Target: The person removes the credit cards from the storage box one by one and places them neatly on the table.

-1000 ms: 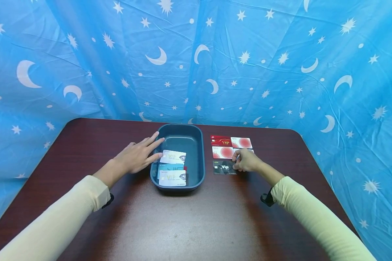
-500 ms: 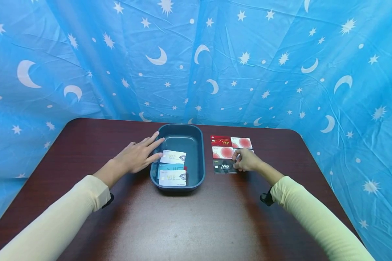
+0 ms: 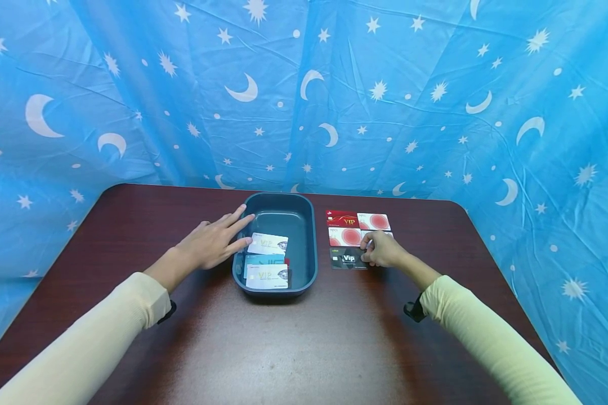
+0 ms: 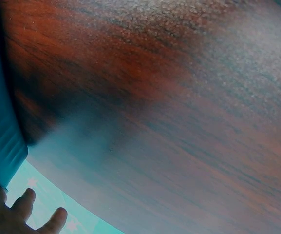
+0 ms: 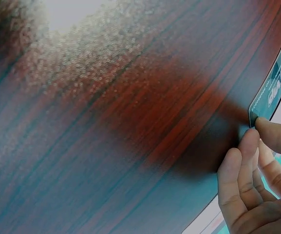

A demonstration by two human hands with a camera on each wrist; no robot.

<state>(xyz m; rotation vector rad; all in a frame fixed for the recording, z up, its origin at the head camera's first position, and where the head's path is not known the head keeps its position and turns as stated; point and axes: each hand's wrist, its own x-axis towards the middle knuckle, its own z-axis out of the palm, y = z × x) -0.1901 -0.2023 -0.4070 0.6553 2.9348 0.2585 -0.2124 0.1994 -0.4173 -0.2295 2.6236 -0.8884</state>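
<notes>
My left hand (image 3: 214, 243) rests with spread fingers on the left rim of a dark blue plastic tray (image 3: 311, 247). Inside the tray lie several cards, among them a white VIP card (image 3: 267, 276) in front, a light blue card (image 3: 263, 259) behind it and another white VIP card (image 3: 268, 243). To the right, my right hand (image 3: 382, 249) pinches the right edge of a black VIP card (image 3: 345, 258); the right wrist view shows the thumb on the corner of this black card (image 5: 271, 92). The card lies flat at the near end of a small card layout.
Beyond the black card lie a red VIP card (image 3: 342, 218) and white cards with red circles, one (image 3: 375, 221) at the back right and one (image 3: 344, 236) at the left. My right fingers partly cover another white card. A blue star-patterned curtain (image 3: 304, 112) hangs behind the brown table (image 3: 304, 349).
The black card has shifted slightly away from me, up against the white card row, with my right hand still at its edge. My left hand and the tray have not moved.
</notes>
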